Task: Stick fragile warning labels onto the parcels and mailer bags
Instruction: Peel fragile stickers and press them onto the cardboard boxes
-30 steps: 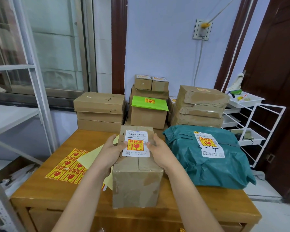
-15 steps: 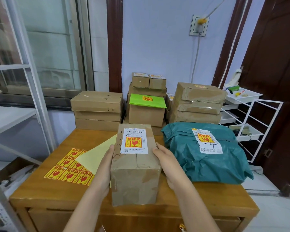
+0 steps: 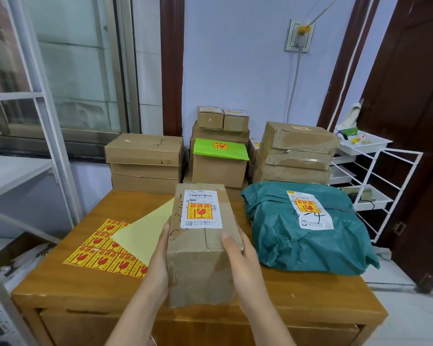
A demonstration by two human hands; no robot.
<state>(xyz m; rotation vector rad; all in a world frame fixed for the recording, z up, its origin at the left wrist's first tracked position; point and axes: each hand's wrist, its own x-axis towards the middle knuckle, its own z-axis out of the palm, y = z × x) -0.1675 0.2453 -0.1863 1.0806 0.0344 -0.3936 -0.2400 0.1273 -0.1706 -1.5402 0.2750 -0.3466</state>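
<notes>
A tall brown cardboard parcel (image 3: 200,260) stands near the front edge of the wooden table (image 3: 85,288). A yellow-and-red fragile label (image 3: 201,211) is stuck on its white shipping label. My left hand (image 3: 160,255) holds the parcel's left side and my right hand (image 3: 240,258) holds its right side, thumb on top. A sheet of fragile labels (image 3: 103,250) lies left of it, partly under a pale yellow backing sheet (image 3: 145,231). A teal mailer bag (image 3: 305,245) with a fragile label (image 3: 308,206) lies to the right.
Stacks of cardboard boxes (image 3: 145,161) line the table's back edge, one topped by a green mailer (image 3: 220,149) with a fragile label. A white wire rack (image 3: 370,171) stands to the right beside a dark door. White shelving stands at left.
Both hands have slid from the top near the label down to the parcel's sides. The parcel now sits slightly nearer the front edge.
</notes>
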